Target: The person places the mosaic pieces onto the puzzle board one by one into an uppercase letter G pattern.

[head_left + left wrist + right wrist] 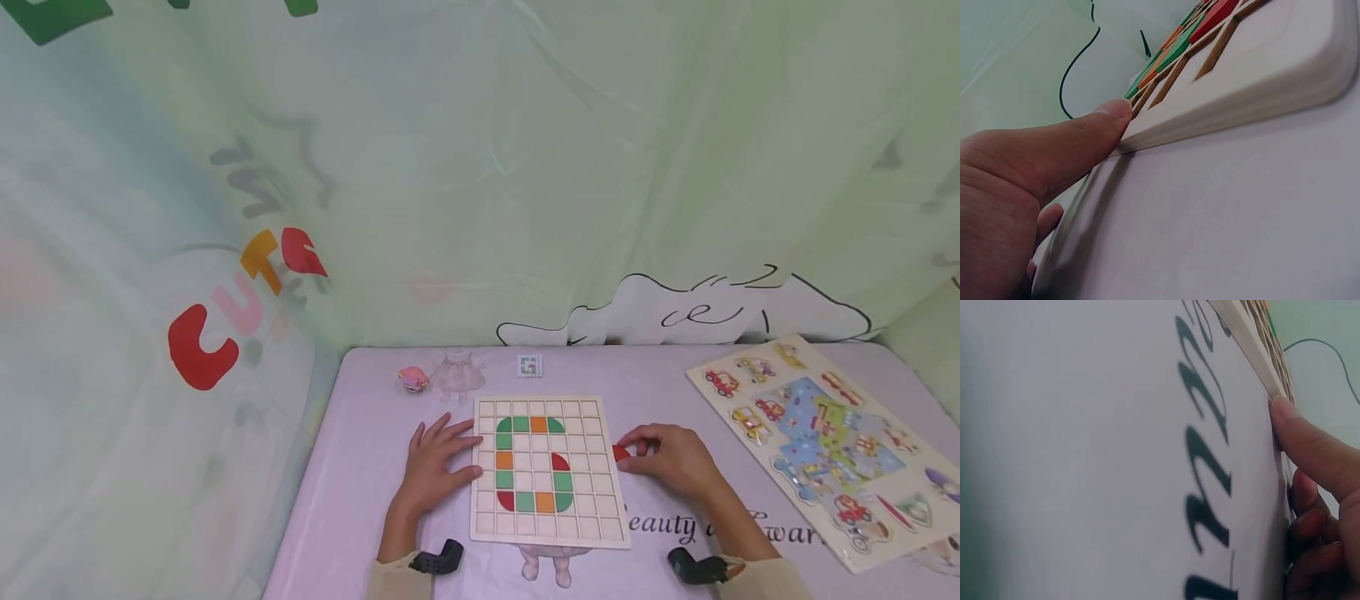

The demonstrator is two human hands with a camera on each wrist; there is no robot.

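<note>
A pale wooden grid board (588,527) lies flat on the table, with green, orange and red tiles set in a G-like shape. My left hand (437,467) is at its left edge with the fingers spread; in the left wrist view the thumb (1100,128) touches the board's rim. Just off the board's right side, my right hand (671,458) pinches a red tile (620,452) between thumb and fingers. The right wrist view shows that thumb (1310,440) by the board's edge (1254,350), but the tile is hidden there.
A small patterned card (529,366) lies behind the board, and a small pink toy (413,378) sits at the back left. On the right lies a large vehicle picture puzzle (806,508). Printed fabric (480,208) hangs behind the table.
</note>
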